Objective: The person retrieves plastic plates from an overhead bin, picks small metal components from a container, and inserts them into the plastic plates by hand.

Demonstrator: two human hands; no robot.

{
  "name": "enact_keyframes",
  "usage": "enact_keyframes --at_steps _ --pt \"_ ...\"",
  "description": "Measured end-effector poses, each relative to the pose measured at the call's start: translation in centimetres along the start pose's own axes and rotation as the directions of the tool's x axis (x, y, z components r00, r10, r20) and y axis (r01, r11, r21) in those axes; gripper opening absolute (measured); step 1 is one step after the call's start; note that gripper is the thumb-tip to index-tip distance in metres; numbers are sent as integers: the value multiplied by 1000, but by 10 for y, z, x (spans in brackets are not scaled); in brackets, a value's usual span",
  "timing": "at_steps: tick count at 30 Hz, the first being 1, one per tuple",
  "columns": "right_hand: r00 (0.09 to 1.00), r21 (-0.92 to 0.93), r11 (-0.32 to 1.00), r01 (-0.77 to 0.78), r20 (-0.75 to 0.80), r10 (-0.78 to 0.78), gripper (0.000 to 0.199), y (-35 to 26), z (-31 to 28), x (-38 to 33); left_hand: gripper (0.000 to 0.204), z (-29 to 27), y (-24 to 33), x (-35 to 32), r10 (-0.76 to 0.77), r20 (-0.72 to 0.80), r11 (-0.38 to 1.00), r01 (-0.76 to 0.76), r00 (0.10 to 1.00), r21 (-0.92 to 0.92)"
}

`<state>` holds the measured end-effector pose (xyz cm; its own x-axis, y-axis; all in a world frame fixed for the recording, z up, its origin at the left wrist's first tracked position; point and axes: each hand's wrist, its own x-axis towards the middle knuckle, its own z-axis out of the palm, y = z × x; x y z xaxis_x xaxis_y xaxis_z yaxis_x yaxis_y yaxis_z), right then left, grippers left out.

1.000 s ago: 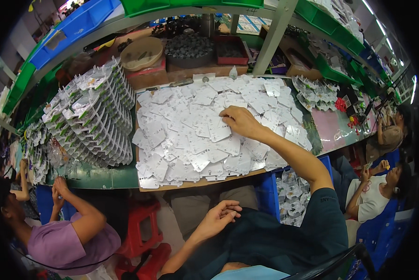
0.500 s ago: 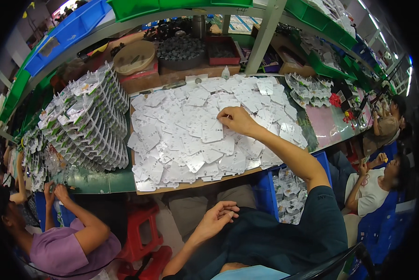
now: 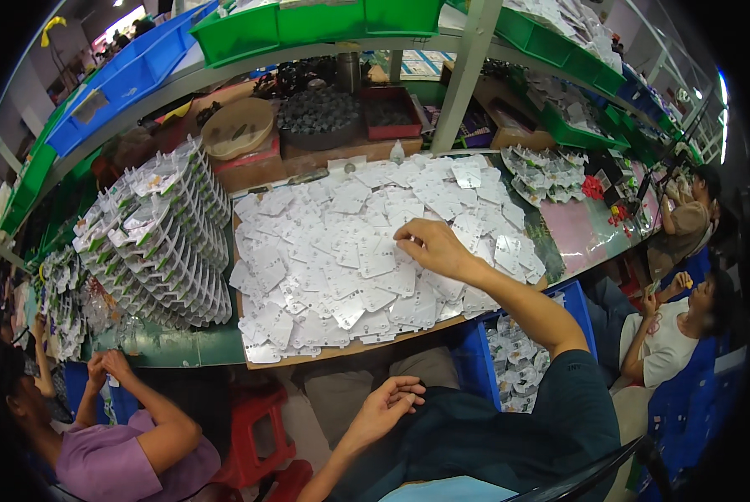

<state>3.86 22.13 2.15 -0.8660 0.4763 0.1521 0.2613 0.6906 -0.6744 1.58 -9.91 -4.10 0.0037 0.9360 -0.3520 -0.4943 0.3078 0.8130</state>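
A broad heap of thin white plastic plates [image 3: 308, 243] covers the board on the bench in front of me. My right hand [image 3: 435, 248] reaches over its middle, thumb and forefinger pinched at the edge of one squarish white plate [image 3: 377, 259] on top. The fingertips partly hide that edge; the plate still lies on the heap. Low over my lap, off the bench, hangs my left hand [image 3: 385, 407]. Its fingers are loosely bent and a little apart, and I see nothing in them.
Tall stacks of white-and-green parts [image 3: 158, 234] stand left of the heap. A blue bin [image 3: 478, 356] of parts sits by my right side. Behind are a black tub of dark pieces [image 3: 318, 117] and a red tray [image 3: 392, 117]. Co-workers sit on both sides; a red stool [image 3: 258, 435] stands left.
The whole view has shifted slightly, with the bench lower in the picture. My right hand stays at the same plate, and my left hand keeps its place over my lap.
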Motion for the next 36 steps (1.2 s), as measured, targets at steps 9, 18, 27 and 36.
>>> enact_keyframes --at_steps 9,18,27,36 --pt "993 322 944 -72 112 37 18 -44 21 -124 47 -72 -132 77 244 -39 457 -80 969 886" --pt "959 448 851 -273 197 204 20 -38 -5 -169 29 -70 -138 87 -8 25 647 -14 1000 762" --pt "889 -45 942 332 -317 -329 32 -140 -160 16 33 -114 -200 100 86 8 708 -67 996 703" --pt "904 -448 894 -15 -388 -179 107 -149 -264 298 21 -113 -17 80 410 -341 822 -180 846 541"
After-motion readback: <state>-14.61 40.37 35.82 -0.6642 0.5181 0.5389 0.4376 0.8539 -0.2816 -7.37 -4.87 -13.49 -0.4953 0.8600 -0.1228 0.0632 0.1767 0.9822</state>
